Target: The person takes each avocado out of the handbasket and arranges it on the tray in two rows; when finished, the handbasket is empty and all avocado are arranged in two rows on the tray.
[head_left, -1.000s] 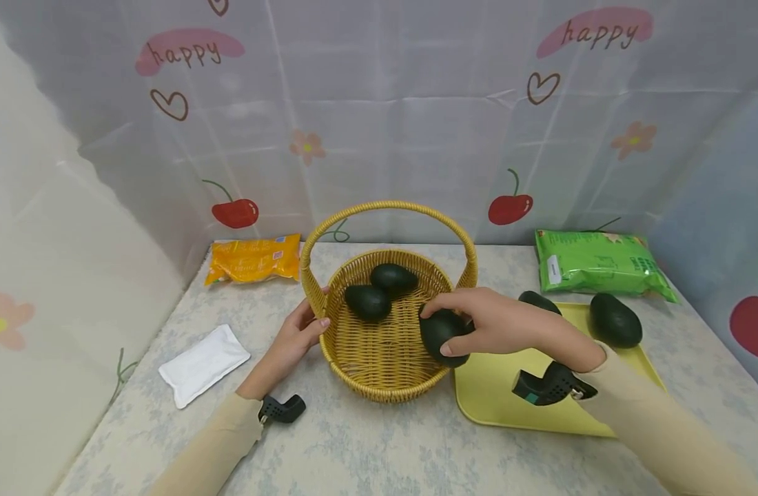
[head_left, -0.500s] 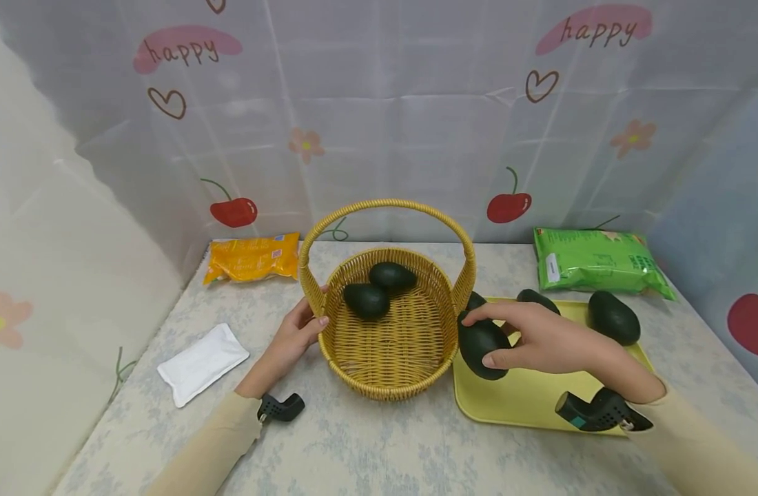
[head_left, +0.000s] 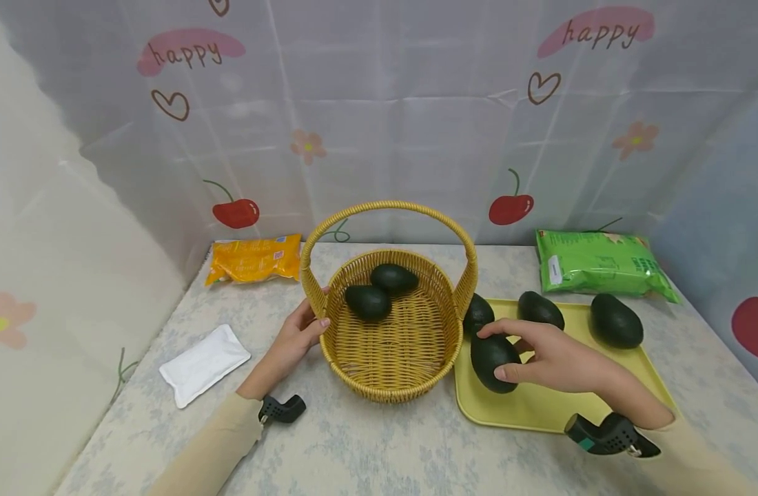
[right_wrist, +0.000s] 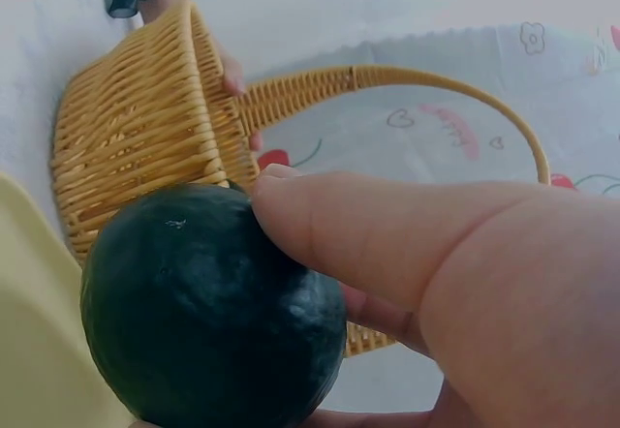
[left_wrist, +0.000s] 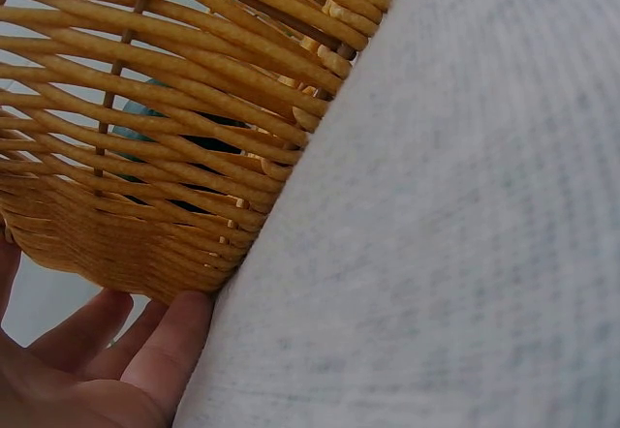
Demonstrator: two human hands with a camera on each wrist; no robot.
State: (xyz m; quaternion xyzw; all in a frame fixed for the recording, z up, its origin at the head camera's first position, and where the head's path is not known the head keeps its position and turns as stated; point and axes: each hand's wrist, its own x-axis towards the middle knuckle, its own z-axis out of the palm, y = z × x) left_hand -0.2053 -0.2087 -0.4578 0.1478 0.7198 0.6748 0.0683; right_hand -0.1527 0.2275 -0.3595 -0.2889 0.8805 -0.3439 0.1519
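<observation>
A yellow wicker basket (head_left: pixel 385 358) with a tall arched handle stands in the middle of the table, with two dark green avocados (head_left: pixel 368 303) at its back left inside. My left hand (head_left: pixel 295 337) grips its left side, thumb at the rim; in the left wrist view the fingers (left_wrist: pixel 170 346) touch the outer weave. Just right of the basket, my right hand (head_left: pixel 549 355) holds another avocado (head_left: pixel 494 364) between thumb and fingers above the yellow tray (head_left: pixel 478 406). This avocado (right_wrist: pixel 208 312) fills much of the right wrist view. Three more avocados (head_left: pixel 540 309) lie along the tray's back.
Behind the tray lies a green packet (head_left: pixel 602 265). An orange packet (head_left: pixel 255 258) is at the back left, and a white pouch (head_left: pixel 204 365) lies left of my left hand. A printed curtain (head_left: pixel 385 138) hangs behind the table.
My right hand has carried its avocado from the basket's right rim rightward and toward me, over the tray. The left hand and basket stay in place.
</observation>
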